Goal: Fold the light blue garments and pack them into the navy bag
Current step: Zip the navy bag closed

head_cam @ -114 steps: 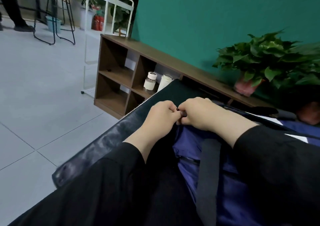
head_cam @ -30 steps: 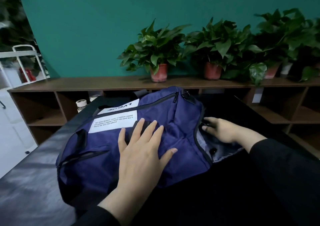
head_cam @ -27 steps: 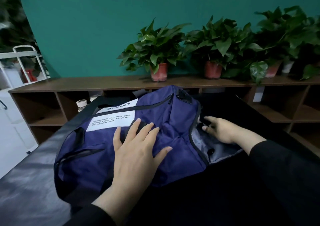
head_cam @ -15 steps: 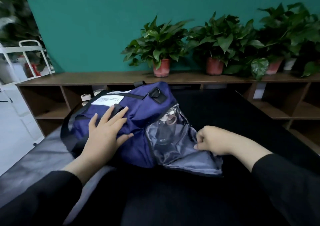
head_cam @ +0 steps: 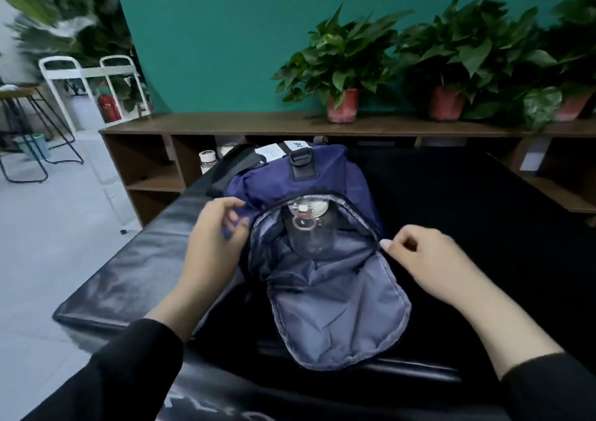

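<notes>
Teal wall behind, a long wooden shelf unit (head_cam: pixel 290 127) below it with three potted plants (head_cam: pixel 342 65) in reddish pots along its top, and in front of us a black padded table (head_cam: pixel 129 269) on which the navy bag (head_cam: pixel 303 178) lies end-on. Its end compartment is unzipped, and the grey-lined flap (head_cam: pixel 338 317) is folded down flat toward us. Inside the opening we see a clear water bottle (head_cam: pixel 309 230) with a white cap and a pinkish loop, lying with its top toward the mouth of the pocket. A black strap tab with a metal D-ring (head_cam: pixel 301 162) sits on the bag's top edge, and a white printed label (head_cam: pixel 274 151) shows on the far side.

Our left hand (head_cam: pixel 216 236) is at the left rim of the opening, fingers loosely curled against the navy cloth; whether it actually pinches the fabric we cannot tell. Our right hand (head_cam: pixel 422 259) is at the right rim, curled, its fingertips meeting just at the zip edge; whether a zip pull is between them is hidden from us. The bag lies between the two hands, the bottle midway. Both arms wear black sleeves (head_cam: pixel 129 372). Small white-capped jars (head_cam: pixel 206 159) stand in a shelf cubby to the left; a white metal rack (head_cam: pixel 84 75) stands farther left.
</notes>
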